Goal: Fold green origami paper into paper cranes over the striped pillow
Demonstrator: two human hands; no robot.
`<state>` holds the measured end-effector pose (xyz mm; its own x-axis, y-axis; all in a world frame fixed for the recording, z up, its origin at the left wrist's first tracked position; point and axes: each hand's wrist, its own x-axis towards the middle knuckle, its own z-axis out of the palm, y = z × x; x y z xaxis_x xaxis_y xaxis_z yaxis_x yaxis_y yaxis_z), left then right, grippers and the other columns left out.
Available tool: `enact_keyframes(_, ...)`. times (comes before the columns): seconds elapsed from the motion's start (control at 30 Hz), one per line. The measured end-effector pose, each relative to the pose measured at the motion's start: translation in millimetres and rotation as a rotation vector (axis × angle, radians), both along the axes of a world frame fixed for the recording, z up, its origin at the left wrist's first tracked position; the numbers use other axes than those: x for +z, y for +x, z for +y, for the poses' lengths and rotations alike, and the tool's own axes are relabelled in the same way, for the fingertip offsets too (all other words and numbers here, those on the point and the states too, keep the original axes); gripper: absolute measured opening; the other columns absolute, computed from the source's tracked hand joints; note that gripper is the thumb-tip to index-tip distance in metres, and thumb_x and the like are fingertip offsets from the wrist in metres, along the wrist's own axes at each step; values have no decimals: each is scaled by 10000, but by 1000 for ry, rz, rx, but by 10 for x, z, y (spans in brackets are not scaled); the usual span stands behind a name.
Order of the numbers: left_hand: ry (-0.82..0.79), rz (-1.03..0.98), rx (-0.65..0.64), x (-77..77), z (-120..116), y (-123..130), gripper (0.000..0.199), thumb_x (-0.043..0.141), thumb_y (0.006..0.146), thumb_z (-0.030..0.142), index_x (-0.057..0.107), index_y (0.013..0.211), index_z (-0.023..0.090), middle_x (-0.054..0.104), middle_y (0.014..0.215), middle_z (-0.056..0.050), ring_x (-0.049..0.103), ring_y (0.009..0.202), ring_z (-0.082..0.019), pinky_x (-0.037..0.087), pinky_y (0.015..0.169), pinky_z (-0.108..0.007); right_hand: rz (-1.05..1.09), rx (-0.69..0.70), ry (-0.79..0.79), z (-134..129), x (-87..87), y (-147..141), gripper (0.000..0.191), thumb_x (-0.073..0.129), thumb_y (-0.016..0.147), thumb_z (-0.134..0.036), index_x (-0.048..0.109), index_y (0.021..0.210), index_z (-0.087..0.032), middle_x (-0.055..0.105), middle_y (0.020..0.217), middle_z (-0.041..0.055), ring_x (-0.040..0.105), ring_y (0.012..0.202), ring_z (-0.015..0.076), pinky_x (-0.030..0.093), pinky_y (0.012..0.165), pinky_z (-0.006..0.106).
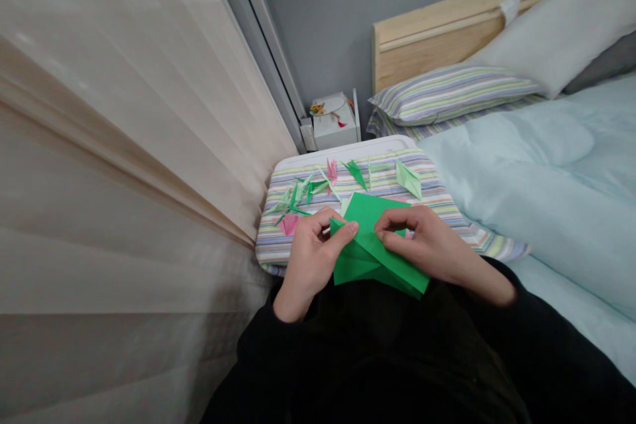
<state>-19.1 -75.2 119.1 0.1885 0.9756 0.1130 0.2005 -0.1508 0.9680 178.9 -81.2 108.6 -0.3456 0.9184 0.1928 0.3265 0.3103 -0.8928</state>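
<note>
1. Grip of the left hand [315, 255]: narrow, thumb uppermost, closed on the left corner of a bright green, angular, folded paper sheet [358, 268].
2. Grip of the right hand [422, 238]: narrow, thumb and index fingertips pinching the same sheet, right of its middle.
3. Sheet position: between both hands, before the black-clothed torso [397, 358], overlapping in view the near part of a white, round-cornered desk [342, 150]. Contact with the desk cannot be determined.
4. Desk covering: a multicoloured, striped fabric cloth [275, 182].
5. Cloth, left part: a cluster of light and dark green folded-paper figures [294, 196]; just beside it, near the left hand, a flat pink paper piece [288, 226].
6. Cloth, beyond the sheet: a pink, pointed paper figure [332, 172] and, near it, a dark green, pointed paper figure [356, 173].
7. Cloth, right part: a pale green, diamond-shaped folded paper [409, 180], well apart from the cluster.
8. Surroundings: pale, pleated fabric curtain [124, 146] at left; light-blue-covered bed [541, 152] at right; small white cabinet [330, 136] behind the desk.
</note>
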Motion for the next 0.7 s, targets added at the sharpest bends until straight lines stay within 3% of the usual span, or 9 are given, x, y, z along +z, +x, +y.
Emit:
enact_keyframes(0.37,-11,-71,-12,-23,33,-30,251,769,821,328,642,679,165,547,668,21,473,650,-120,366,600,-255,-13,31,9,-6,35,49,141,621,911,-267,702,833,-181,723,786,15,636,773,178,463,739,288)
enact_keyframes(0.53,79,138,-145,39,45,-48,89,752,813,243,740,780,161,698,797,-40,615,791,-177,442,713,-293,-169,76,78,-31,63,35,164,590,930,-203,737,861,-182,748,795,15,637,735,165,422,712,280)
enact_keyframes(0.7,152,324,-221,61,39,-24,93,672,792,136,734,729,165,705,747,-25,620,745,-163,433,698,-290,-347,87,185,-79,34,13,191,571,926,-174,753,865,-179,753,787,31,627,716,170,363,691,292)
